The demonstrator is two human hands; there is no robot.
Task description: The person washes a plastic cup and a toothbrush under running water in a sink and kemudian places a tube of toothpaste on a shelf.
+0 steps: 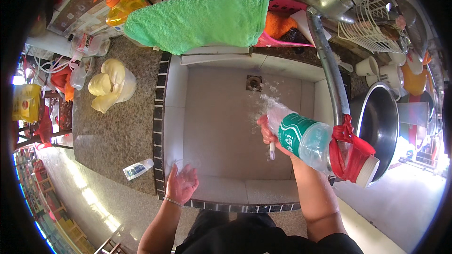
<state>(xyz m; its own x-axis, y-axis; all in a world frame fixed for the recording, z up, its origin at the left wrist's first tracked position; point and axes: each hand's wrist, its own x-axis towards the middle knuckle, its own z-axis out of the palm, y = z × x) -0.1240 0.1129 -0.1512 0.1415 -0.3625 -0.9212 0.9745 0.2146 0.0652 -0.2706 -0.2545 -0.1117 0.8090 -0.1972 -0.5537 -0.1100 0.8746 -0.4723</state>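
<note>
Inside the tiled sink [219,130], my right hand [268,130] is closed on a slim white handle [272,151], perhaps a toothbrush. Water splashes above this hand from a plastic bottle [296,132] with a green label, which a red cloth strip [349,151] ties to the metal pipe [330,67]. The bottle hides part of my right hand. My left hand [184,180] is over the sink's near left corner, palm up with fingers apart and slightly curled. A white tube [138,169] lies on the granite counter [113,137] to its left.
A green towel [201,21] hangs over the sink's far edge, beside a yellow pump bottle [123,8]. A container with yellow gloves [114,83] stands on the left counter. At the right are a metal basin [378,130], several cups [392,74] and a white wire rack [374,28].
</note>
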